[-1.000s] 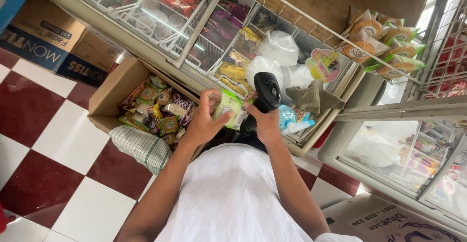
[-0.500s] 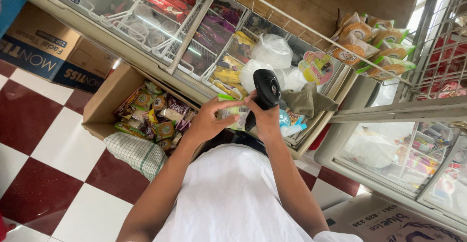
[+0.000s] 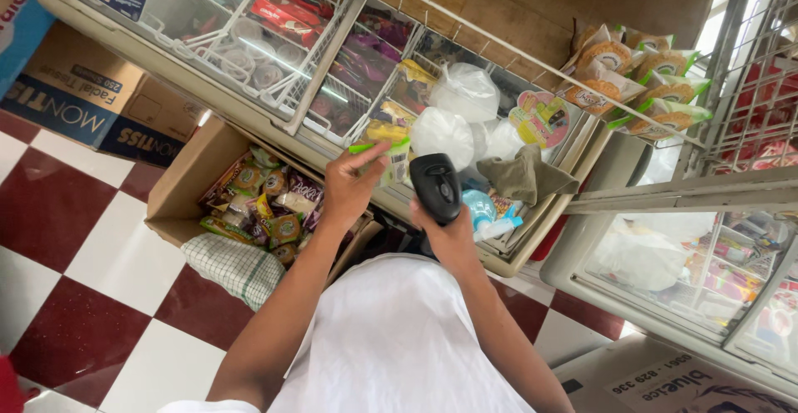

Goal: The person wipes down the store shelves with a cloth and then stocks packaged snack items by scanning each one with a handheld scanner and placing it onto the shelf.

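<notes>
My left hand [image 3: 352, 187] grips a small green-and-white packet [image 3: 387, 156] and holds it up in front of the freezer edge. My right hand [image 3: 450, 237] is closed around the grip of a black handheld scanner [image 3: 435, 186], whose head sits right beside the packet. Both hands hover over the glass-topped chest freezer [image 3: 249, 118], above my white shirt.
An open cardboard box [image 3: 187, 184] full of snack packets stands on the red-and-white checkered floor, a checked cloth [image 3: 235, 265] beside it. White plastic bags [image 3: 453, 114], a grey rag [image 3: 522, 176] and a blue bottle [image 3: 485, 210] lie on the freezer. Packaged buns [image 3: 640, 76] hang on a wire rack.
My left hand has lifted the green packet up and away from the box, level with the scanner. The view has shifted slightly; the scanner hand stays about where it was.
</notes>
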